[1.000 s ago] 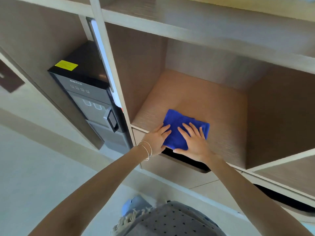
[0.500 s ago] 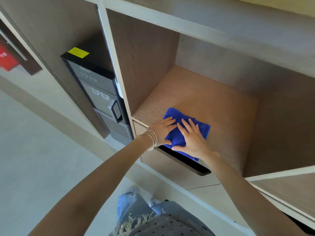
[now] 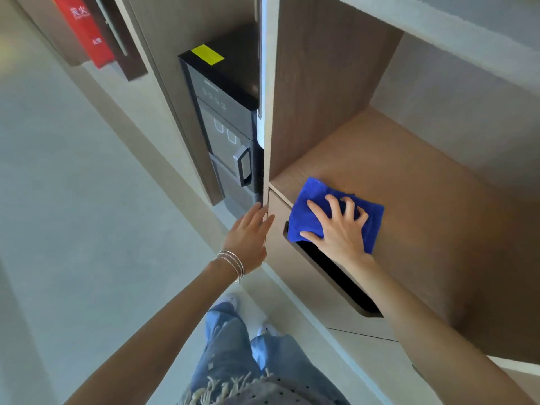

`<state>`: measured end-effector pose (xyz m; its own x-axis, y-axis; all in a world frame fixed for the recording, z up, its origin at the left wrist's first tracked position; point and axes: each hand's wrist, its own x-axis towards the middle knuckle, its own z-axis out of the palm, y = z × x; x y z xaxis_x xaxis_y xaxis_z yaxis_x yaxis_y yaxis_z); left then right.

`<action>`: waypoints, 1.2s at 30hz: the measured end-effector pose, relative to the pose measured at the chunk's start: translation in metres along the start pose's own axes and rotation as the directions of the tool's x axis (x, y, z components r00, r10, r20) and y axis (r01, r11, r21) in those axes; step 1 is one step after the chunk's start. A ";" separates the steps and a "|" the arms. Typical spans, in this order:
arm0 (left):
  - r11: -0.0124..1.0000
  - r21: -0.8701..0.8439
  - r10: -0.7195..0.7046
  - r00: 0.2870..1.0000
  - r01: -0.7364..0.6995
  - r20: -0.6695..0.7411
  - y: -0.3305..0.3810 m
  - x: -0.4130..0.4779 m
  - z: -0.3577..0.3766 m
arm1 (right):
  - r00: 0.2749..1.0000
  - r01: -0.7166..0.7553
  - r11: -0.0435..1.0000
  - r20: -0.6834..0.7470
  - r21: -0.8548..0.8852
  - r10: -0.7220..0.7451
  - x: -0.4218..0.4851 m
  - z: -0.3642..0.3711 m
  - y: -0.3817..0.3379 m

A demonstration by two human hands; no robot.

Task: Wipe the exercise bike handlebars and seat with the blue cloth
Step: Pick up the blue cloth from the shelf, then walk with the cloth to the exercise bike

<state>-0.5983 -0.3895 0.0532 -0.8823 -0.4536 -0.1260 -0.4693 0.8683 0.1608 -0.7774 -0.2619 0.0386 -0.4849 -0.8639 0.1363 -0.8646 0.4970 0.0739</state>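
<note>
The folded blue cloth (image 3: 309, 200) lies at the front left corner of a wooden shelf compartment (image 3: 423, 176), one edge hanging over the front. My right hand (image 3: 340, 229) lies on top of it, fingers spread and curled into the fabric. My left hand (image 3: 248, 238), with thin bracelets at the wrist, is off the cloth. Its fingers are straight, beside the cabinet's front edge below the shelf corner. No exercise bike is in view.
A black water dispenser (image 3: 222, 121) with a yellow label stands in the niche left of the shelf divider (image 3: 267, 83). A dark handle slot (image 3: 336, 273) runs along the drawer front under the shelf. A red sign (image 3: 84, 27) hangs at the far upper left. Pale floor spreads to the left.
My left hand has come off the cloth and dropped left to the cabinet's edge. The right hand stays on the cloth, fingers curling in. The view has swung toward the shelf's left.
</note>
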 end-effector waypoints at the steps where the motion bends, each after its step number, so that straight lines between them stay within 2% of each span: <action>1: 0.999 0.027 -0.028 0.999 0.027 0.020 -0.003 -0.005 0.003 | 0.999 0.015 0.999 -0.031 -0.034 -0.016 0.003 0.000 -0.003; 8: 0.995 0.065 -0.080 0.995 0.077 0.059 -0.014 -0.026 0.019 | 0.988 0.115 0.988 -0.095 -0.100 -0.125 0.014 -0.004 -0.020; 14: 0.982 0.072 -0.180 0.983 0.176 0.041 -0.053 -0.058 0.015 | 0.906 0.412 0.906 -0.061 -0.100 -0.419 0.030 -0.013 -0.074; 19: 0.921 0.077 -0.385 0.922 0.381 0.043 -0.113 -0.130 0.015 | 0.774 0.631 0.775 -0.031 -0.037 -0.632 0.039 -0.017 -0.174; 25: 0.771 0.062 -0.636 0.769 0.633 0.057 -0.183 -0.262 0.020 | 0.575 0.818 0.574 -0.043 0.034 -0.817 0.028 -0.030 -0.316; 27: 0.740 0.058 -0.673 0.737 0.670 0.065 -0.199 -0.297 0.021 | 0.530 0.848 0.526 -0.058 0.068 -0.846 0.023 -0.035 -0.359; 28: 0.746 0.057 -0.666 0.742 0.664 0.073 -0.200 -0.296 0.020 | 0.538 0.842 0.534 -0.068 0.075 -0.840 0.025 -0.037 -0.362; 30: 0.631 0.014 -0.774 0.628 0.776 0.081 -0.225 -0.372 0.022 | 0.397 0.916 0.389 -0.091 0.095 -0.913 -0.003 -0.043 -0.451; 32: 0.626 -0.006 -0.779 0.626 0.780 0.046 -0.236 -0.391 0.025 | 0.382 0.922 0.375 -0.060 0.096 -0.922 -0.007 -0.050 -0.475; 36: 0.509 -0.038 -0.859 0.510 0.860 0.042 -0.262 -0.467 0.031 | 0.247 0.967 0.240 -0.099 0.082 -0.964 -0.038 -0.057 -0.559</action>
<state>-0.0626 -0.3991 0.0400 -0.0451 -0.9688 -0.2439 -0.9990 0.0437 0.0110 -0.2681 -0.5024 0.0481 0.7264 -0.6847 0.0602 -0.6873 -0.7231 0.0687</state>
